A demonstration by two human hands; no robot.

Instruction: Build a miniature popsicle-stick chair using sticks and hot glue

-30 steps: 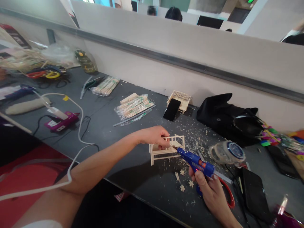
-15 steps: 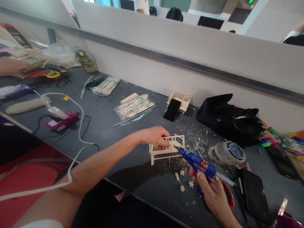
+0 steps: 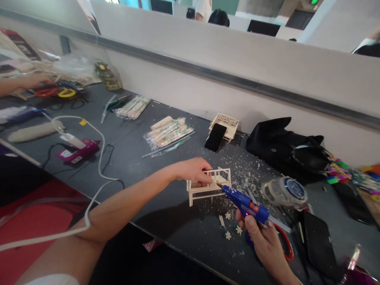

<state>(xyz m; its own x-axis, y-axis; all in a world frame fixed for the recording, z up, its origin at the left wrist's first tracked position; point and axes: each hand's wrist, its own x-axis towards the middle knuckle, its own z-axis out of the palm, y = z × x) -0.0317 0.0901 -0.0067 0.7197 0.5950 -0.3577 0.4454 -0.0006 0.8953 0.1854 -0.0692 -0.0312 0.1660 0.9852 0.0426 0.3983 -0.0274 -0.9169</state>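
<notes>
My left hand (image 3: 192,171) grips a small wooden stick bench model (image 3: 208,185) that stands on the dark grey table (image 3: 139,166). My right hand (image 3: 264,241) holds a blue hot glue gun (image 3: 247,204), its nozzle touching the right side of the model's seat. Three small wooden flower cutouts (image 3: 231,227) lie on the table just in front of the model, among wood shavings.
A black phone (image 3: 215,137) leans on a wooden lattice piece (image 3: 226,123). Bags of wooden sticks (image 3: 168,132), a pink glue gun (image 3: 77,150), a white cable (image 3: 97,158), a black bag (image 3: 285,146), a tape roll (image 3: 285,190) and a second black phone (image 3: 319,245) lie around. Another person's hand (image 3: 32,81) reaches in at far left.
The glue gun nozzle has shifted slightly along the model. My left hand has stayed put. The other person's hand has come in at far left.
</notes>
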